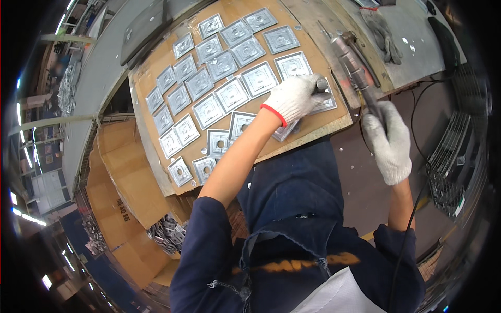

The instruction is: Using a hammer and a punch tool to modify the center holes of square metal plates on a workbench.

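My left hand (295, 98), in a white knit glove with a red cuff, is closed around a short grey metal cylinder (322, 83). It is over a square metal plate (329, 104) near the board's right corner, and its fingers partly hide that plate. My right hand (389, 143), gloved in white with greyed fingertips, grips the dark near end of a long cylindrical metal tool (355, 70). A thin rod (324, 29) shows at that tool's far end. Rows of grey square plates (259, 78) with raised patterns lie on the brown board; the nearer ones (180, 171) have round holes.
A hammer-like tool (368, 65) lies beside the long tool. Grey gloves (383, 36) rest on the bench at the back right. Cardboard boxes (117, 208) and a pile of metal pieces (168, 233) are at lower left. Wire racks (451, 141) stand at right; a black cable (412, 208) hangs there.
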Demonstrator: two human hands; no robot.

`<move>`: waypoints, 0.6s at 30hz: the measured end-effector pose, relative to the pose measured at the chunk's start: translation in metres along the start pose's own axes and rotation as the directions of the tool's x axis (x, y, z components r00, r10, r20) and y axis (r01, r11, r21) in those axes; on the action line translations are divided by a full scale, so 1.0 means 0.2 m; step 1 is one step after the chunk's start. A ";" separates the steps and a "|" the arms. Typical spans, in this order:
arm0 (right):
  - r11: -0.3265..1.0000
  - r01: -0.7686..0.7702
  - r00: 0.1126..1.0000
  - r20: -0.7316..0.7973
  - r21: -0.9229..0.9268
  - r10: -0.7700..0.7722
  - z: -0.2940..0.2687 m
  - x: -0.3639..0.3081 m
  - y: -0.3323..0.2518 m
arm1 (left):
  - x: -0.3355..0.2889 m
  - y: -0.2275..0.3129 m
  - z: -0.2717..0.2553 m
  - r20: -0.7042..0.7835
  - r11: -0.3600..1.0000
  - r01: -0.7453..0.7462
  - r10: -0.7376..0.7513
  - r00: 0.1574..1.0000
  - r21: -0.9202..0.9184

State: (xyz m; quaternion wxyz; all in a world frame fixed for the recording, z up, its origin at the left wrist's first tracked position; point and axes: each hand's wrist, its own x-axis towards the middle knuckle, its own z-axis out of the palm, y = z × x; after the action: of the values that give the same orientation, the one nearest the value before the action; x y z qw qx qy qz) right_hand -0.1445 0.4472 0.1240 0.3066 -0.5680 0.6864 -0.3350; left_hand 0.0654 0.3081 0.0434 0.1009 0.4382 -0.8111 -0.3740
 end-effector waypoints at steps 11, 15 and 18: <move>0.849 0.082 0.970 0.239 -0.521 0.053 0.08 0.12 0.01 | 0.00 0.03 -0.03 0.014 0.993 0.015 -0.016 1.000 0.118; 0.978 0.129 0.991 0.041 -0.166 -0.124 0.04 0.08 0.02 | -0.07 0.00 0.09 -0.137 0.988 0.142 -0.148 0.980 -0.054; 0.989 0.126 0.990 -0.061 -0.080 -0.131 -0.01 0.03 -0.01 | -0.09 -0.01 0.17 -0.236 0.981 0.124 -0.158 0.959 -0.151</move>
State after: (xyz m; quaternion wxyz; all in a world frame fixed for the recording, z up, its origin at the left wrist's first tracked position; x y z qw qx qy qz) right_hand -0.1460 0.4416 0.1257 0.2400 -0.6108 0.6704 -0.3462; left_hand 0.0596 0.3390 0.0206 0.2035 0.5303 -0.7318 -0.3767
